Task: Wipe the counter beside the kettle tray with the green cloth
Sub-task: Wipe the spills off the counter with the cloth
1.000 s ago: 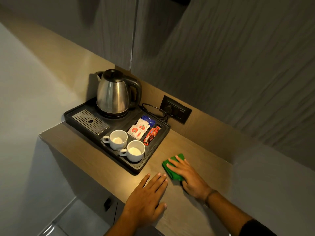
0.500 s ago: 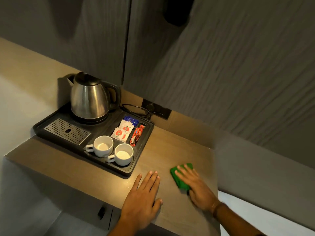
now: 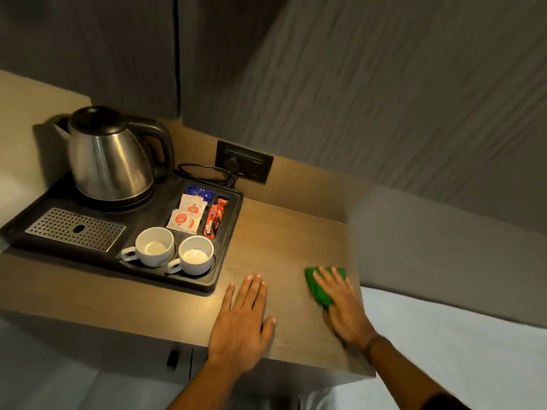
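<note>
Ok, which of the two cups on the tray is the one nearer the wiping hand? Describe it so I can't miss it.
Start at the black tray on the counter's left. Two white cups sit side by side along its front edge, ahead of the sachets. Yours is the right cup, by the tray's front right corner; the left cup sits beside the metal drip grate.

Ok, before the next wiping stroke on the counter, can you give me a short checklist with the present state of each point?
1. Green cloth under the right hand, flat on the counter: ok.
2. Left hand flat on the counter, apart from the cloth: ok.
3. Kettle tray clear of both hands: ok.
4. Counter between tray and cloth free of objects: ok.
5. Cloth close to the right edge of the counter, so little room for a stroke that way: not ok.
6. Counter already clean or the cloth damp: cannot tell.
</note>
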A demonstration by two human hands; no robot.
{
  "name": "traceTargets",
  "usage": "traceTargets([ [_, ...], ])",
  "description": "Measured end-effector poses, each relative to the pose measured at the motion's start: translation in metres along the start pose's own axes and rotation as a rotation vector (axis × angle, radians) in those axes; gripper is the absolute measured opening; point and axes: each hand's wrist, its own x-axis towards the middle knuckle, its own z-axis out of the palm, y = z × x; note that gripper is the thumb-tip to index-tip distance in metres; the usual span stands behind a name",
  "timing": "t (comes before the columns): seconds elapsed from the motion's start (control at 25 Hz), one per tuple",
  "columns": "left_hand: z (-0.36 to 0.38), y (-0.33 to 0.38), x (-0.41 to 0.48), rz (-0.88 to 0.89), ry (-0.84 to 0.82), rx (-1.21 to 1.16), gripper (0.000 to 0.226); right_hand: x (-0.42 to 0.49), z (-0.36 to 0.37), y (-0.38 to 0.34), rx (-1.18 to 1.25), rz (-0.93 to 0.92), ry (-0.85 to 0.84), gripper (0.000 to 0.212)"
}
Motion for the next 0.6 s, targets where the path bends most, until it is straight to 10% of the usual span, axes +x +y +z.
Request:
traceTargets([
  [0.12,0.004,-0.003,-0.002,-0.001,-0.004,0.017,0.076,0.017,0.009,-0.037,0.099,0.207,0.092,0.085],
  [0.36,0.004,-0.002,-0.002,0.003,-0.029,0.023,0.076,-0.081,0.033,-0.017,0.035,-0.098,0.016,0.092],
  [0.6,-0.012,0.006,-0.01,-0.048,0.0,0.025,0.078,-0.007,0.019,-0.029,0.128,0.2,0.174,0.081],
])
